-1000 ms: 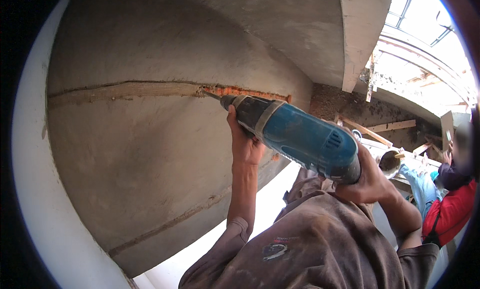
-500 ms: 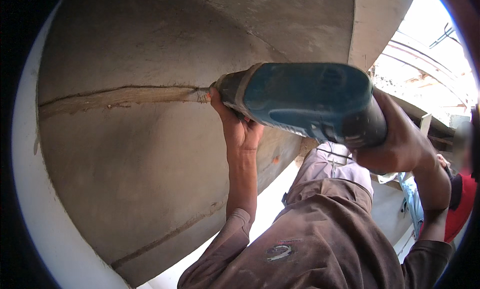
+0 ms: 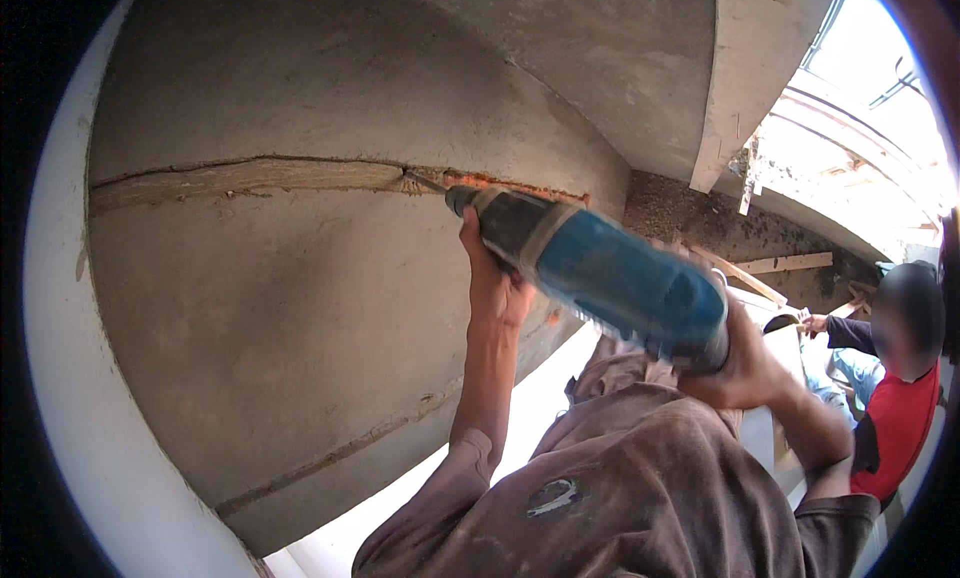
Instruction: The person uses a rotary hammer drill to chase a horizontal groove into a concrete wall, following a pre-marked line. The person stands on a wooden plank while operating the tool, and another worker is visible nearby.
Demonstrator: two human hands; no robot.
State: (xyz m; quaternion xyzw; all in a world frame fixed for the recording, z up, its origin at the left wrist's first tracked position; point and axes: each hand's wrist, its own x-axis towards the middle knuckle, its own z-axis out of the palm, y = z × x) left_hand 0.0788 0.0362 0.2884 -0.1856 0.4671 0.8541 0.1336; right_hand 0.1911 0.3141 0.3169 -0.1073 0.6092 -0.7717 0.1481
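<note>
A blue-and-black hammer drill [image 3: 625,278] slants across the middle, its rear end lower than its nose. My left hand [image 3: 497,283] supports the dark front part from below, thumb up along the side. At the back, my right hand [image 3: 750,363] is wrapped round the rear end; the handle itself is mostly hidden. From the nose a thin metal bit [image 3: 428,184] reaches to a long groove [image 3: 250,175] in the grey plastered wall, its tip at the groove. Behind the nose, part of the groove shows orange brick [image 3: 530,189].
A person in a red and dark top [image 3: 900,418] is at the right, one arm reaching left. Wooden strips [image 3: 785,264] lie beyond the drill. A pale beam [image 3: 735,68] stands at upper right beside a bright opening. A white edge [image 3: 55,308] borders the wall at left.
The drill's rear has swung down with my right hand, and its nose has moved slightly right. The bit and the orange brick stretch now show. More of the other person is visible.
</note>
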